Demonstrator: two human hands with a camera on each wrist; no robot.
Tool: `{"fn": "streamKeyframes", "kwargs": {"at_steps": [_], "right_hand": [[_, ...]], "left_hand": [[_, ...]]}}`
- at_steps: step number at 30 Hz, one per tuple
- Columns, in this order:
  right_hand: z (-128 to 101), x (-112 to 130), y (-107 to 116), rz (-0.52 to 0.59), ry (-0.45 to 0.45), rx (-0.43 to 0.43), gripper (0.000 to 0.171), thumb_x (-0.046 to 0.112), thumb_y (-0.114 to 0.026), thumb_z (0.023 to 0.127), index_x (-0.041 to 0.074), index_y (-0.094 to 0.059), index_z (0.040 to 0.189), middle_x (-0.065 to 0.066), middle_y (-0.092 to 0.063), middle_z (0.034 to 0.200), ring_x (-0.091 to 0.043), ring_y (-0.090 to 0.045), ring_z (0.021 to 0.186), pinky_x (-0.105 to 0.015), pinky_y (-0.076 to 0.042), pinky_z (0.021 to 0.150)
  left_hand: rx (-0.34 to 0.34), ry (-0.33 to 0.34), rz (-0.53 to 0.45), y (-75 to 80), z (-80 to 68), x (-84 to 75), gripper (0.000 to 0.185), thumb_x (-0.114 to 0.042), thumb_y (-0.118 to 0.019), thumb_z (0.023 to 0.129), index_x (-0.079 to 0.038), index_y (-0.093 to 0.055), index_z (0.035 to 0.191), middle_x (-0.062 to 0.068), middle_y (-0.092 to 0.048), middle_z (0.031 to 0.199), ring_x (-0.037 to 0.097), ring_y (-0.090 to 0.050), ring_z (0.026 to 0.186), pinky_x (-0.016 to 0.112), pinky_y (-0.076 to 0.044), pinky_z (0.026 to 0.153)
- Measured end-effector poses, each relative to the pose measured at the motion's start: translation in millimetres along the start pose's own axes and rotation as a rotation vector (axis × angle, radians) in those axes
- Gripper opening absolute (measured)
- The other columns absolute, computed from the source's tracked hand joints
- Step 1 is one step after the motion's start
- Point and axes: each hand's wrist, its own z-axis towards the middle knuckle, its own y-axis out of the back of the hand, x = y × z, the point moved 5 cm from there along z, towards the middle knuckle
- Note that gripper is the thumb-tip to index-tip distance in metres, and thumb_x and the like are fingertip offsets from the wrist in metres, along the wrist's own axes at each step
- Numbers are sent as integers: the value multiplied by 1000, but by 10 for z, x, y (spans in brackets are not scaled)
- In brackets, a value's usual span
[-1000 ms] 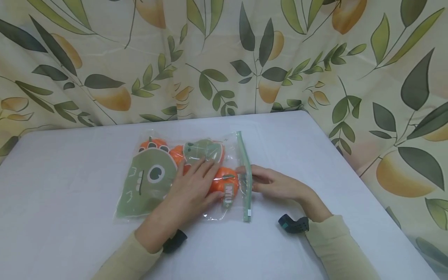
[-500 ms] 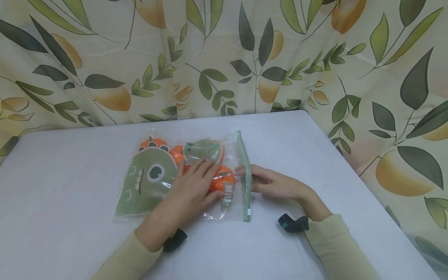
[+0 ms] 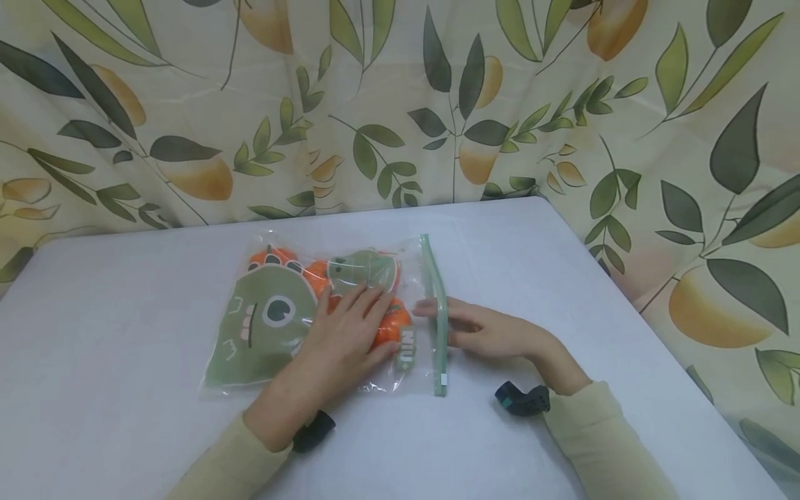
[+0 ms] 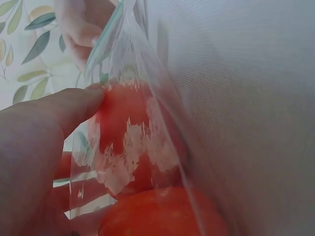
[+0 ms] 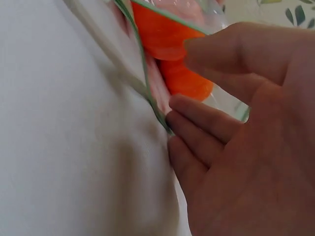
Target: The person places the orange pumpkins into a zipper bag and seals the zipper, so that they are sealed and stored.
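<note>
A clear zip bag printed with a green one-eyed cartoon monster lies flat on the table. Inside are several round orange-red fruits that look like tomatoes. My left hand rests spread over the bag's middle, its thumb along the near side. At the right end, the fingertips of my right hand reach past the green zip strip into the mouth. The right wrist view shows that mouth parted, with orange fruit behind the green rim and my fingers loosely extended at it.
A white-covered table carries the bag. Behind it hangs a curtain printed with leaves and fruit. Dark wrist cameras sit under both wrists, the right one close over the tabletop.
The right fingertips have slid slightly left, further inside the bag mouth. The nearest orange fruit and the white-lettered label have shifted a little left. My left hand has stayed in place.
</note>
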Motion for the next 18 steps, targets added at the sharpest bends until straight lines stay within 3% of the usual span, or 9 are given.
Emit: {"fn": "streamKeyframes", "kwargs": {"at_steps": [8, 12, 15, 18], "right_hand": [[-67, -8, 231, 78, -59, -175, 36, 19, -51, 101, 13, -58, 137, -5, -62, 136, -22, -57, 125, -49, -42, 110], [-66, 23, 249, 140, -107, -198, 40, 28, -49, 104, 9, -54, 139, -9, -63, 132, -20, -63, 114, -42, -49, 105], [-61, 36, 216, 291, -133, -192, 47, 33, -41, 107, 2, -48, 142, -17, -61, 134, -25, -65, 114, -40, -53, 100], [-66, 46, 171, 420, -155, -204, 49, 32, -38, 108, -3, -43, 142, -25, -57, 135, -29, -66, 114, -40, -57, 94]], "left_hand": [[6, -32, -5, 17, -4, -62, 77, -52, -63, 92, -23, -32, 156, 2, -32, 162, 27, -26, 151, 65, -10, 121], [-56, -180, 44, 36, -17, -237, 64, -40, -60, 96, -18, -40, 152, 4, -36, 160, 26, -27, 151, 61, -16, 122], [-142, -283, 102, 30, -23, -356, 55, -32, -61, 95, -12, -50, 146, 6, -43, 155, 27, -34, 147, 56, -24, 121], [-172, -299, 145, 16, -10, -410, 52, -33, -64, 94, -12, -56, 141, 6, -46, 153, 27, -37, 144, 53, -27, 121]]}}
